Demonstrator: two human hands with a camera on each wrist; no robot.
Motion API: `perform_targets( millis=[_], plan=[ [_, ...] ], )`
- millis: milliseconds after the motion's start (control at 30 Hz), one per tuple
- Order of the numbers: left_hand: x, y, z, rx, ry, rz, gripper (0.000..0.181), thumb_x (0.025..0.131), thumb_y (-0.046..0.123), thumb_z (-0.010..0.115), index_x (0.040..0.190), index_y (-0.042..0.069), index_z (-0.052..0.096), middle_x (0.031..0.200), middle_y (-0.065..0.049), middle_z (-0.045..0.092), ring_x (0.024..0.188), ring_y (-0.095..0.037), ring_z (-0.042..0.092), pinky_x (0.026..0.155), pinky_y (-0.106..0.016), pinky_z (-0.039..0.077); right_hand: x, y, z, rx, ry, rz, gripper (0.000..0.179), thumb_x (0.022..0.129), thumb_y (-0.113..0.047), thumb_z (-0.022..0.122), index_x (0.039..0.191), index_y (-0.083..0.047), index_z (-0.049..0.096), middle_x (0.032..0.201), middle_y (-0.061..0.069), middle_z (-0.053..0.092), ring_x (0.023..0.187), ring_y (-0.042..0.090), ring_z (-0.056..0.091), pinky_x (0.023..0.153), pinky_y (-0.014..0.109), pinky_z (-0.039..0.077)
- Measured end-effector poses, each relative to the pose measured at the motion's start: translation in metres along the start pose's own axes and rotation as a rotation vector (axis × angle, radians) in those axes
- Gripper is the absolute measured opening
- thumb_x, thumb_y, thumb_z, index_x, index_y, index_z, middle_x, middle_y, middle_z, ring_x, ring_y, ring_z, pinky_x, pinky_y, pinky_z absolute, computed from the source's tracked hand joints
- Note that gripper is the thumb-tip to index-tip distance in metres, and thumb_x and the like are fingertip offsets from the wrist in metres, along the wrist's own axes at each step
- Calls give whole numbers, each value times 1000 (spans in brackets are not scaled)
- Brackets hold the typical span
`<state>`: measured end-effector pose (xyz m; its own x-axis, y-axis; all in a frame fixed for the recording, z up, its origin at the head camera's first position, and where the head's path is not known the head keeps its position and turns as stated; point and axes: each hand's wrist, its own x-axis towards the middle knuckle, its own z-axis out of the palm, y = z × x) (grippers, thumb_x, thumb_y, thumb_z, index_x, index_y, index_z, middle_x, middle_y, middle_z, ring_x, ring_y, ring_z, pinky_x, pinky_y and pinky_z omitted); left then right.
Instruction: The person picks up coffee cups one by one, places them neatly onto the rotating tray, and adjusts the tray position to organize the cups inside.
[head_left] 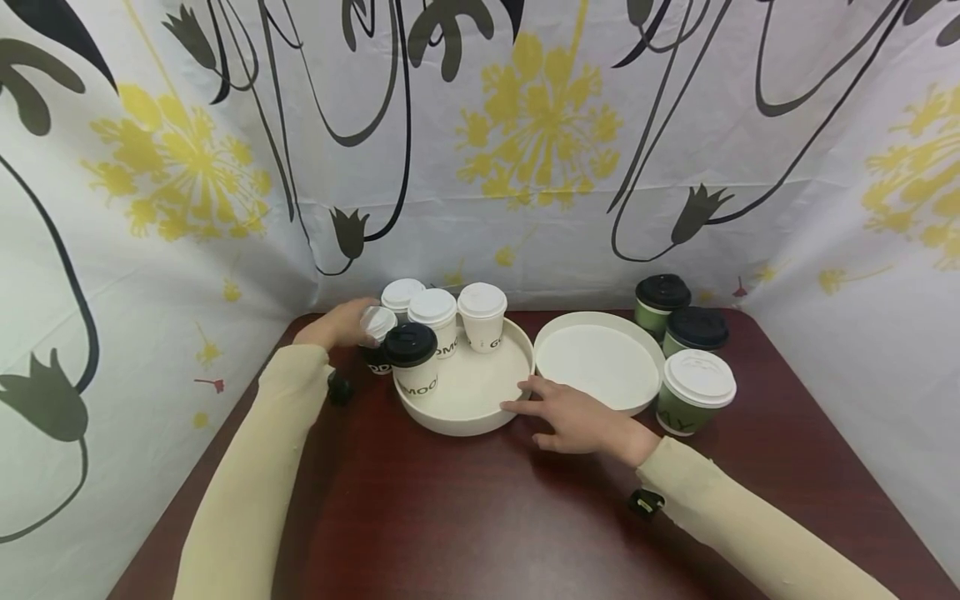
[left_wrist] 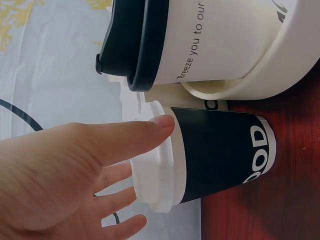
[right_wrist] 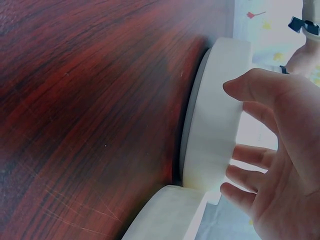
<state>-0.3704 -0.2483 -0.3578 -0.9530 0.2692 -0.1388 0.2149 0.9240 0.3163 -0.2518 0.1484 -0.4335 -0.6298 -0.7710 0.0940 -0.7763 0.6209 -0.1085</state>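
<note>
Cup with the dark wrap [left_wrist: 220, 155] is upright, white lid [left_wrist: 160, 175] on, just outside the left edge of the left tray [head_left: 457, 427] and close to the left edge of the table [head_left: 450, 517]. Your left hand [head_left: 337, 323] is at it: thumb against the lid's rim, the other fingers spread on the far side. Honestly can't tell if that's a proper clamp or just a touch, or whether the base is on the table. Your right hand [head_left: 581, 417] is at the right edge of that same tray, fingers apart, not clamped on anything. Inside the tray you've got a black-lidded cup [head_left: 415, 371] by the left edge, plus two white-lidded cups [head_left: 483, 325] toward the far edge. Another white-lidded cup [head_left: 402, 292] pokes up behind those, base hidden. The right tray [head_left: 596, 367] sits just beside the first, and three green cups [head_left: 693, 392] are grouped past its right edge, toward the table's far right corner.
</note>
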Motion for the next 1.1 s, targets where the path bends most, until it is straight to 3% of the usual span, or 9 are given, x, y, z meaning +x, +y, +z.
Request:
perform_targets(
  millis=[1100],
  plan=[
    [-4, 1, 6, 28, 65, 42, 73, 83, 8, 76, 144, -8, 40, 143, -32, 46, 131, -46, 46, 115, -57, 35, -2, -1, -1, 9, 3, 4, 61, 87, -24, 71, 144, -28, 51, 145, 20, 49, 128, 35, 56, 103, 49, 50]
  ],
)
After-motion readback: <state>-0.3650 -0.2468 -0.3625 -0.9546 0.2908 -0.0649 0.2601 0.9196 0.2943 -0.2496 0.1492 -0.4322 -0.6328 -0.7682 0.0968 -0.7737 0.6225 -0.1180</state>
